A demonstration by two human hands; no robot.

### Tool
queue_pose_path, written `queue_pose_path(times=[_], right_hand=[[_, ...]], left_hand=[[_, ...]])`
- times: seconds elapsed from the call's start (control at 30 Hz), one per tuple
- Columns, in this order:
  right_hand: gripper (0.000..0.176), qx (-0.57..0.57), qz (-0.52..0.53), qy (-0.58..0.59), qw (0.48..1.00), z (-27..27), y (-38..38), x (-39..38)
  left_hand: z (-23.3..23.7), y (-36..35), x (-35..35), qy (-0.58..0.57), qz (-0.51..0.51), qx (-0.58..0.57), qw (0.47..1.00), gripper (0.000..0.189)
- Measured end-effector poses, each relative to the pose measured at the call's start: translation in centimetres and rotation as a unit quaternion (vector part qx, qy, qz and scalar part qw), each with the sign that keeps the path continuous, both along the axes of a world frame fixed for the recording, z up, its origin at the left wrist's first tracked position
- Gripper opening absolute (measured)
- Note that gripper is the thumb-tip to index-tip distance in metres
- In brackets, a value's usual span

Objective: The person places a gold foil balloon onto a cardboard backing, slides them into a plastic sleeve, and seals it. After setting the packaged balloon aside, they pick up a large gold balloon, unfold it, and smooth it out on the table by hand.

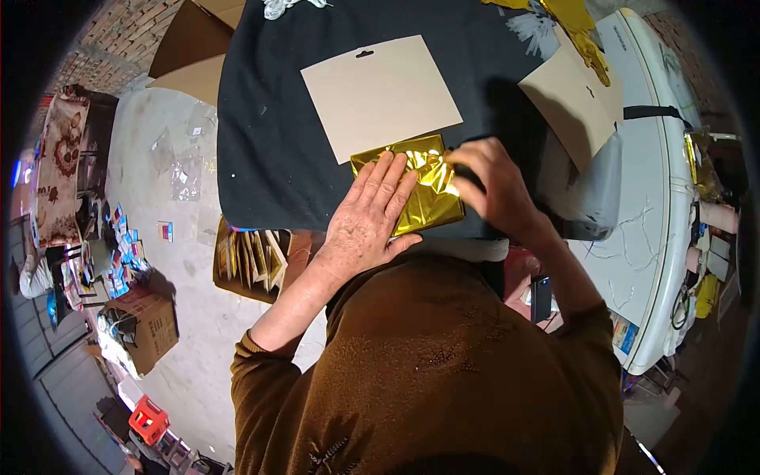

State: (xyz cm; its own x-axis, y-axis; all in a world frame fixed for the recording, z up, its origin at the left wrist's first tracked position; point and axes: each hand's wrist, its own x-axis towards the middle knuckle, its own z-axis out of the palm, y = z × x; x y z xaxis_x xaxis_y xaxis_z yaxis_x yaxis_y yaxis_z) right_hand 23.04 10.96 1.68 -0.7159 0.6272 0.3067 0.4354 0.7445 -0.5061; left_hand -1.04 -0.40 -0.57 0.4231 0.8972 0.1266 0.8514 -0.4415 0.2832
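A shiny gold foil sheet [423, 212], creased and wrinkled, lies folded into a flat rectangle at the near edge of the black-covered table. My left hand [368, 202] rests flat on its left half, fingers stretched out and thumb apart. At the foil's right edge is my right hand [499, 186], its fingers bent and slightly blurred. Whether these fingers grip the foil cannot be made out. Just beyond the foil, partly under it, a beige card [380, 95] with a hanger slot lies on the cloth.
More beige cards [574, 103] lie to the right, near gold foil and white strings [534, 32]. A white appliance-like surface [625, 237] with loose threads stands at right. An open box of gold-edged pieces [252, 261] sits below left. Cardboard boxes [154, 328] stand on the floor.
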Motion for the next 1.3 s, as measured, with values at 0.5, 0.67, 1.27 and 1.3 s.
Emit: queue_pose_path(times=[0.5,0.67,1.27,1.3], right_hand=[[0.043,0.194,0.083,-0.047,0.976,-3.4,-5.7,1.2],[0.026,0.215,0.074,-0.045,0.973,-3.0,-6.1,1.3],[0.024,0.175,0.063,-0.067,0.980,-2.8,-6.0,1.3],[0.024,0.179,0.064,-0.066,0.980,-2.8,-6.0,1.2]], left_hand=[[0.1,-1.8,0.4,-0.034,0.008,-0.024,0.999,0.100],[-0.2,-2.3,0.4,-0.062,0.004,-0.012,0.998,0.104],[-2.5,-3.2,-1.8,-0.002,-0.056,0.103,0.993,0.062],[-2.4,-3.0,-1.8,-0.018,-0.064,0.100,0.993,0.060]])
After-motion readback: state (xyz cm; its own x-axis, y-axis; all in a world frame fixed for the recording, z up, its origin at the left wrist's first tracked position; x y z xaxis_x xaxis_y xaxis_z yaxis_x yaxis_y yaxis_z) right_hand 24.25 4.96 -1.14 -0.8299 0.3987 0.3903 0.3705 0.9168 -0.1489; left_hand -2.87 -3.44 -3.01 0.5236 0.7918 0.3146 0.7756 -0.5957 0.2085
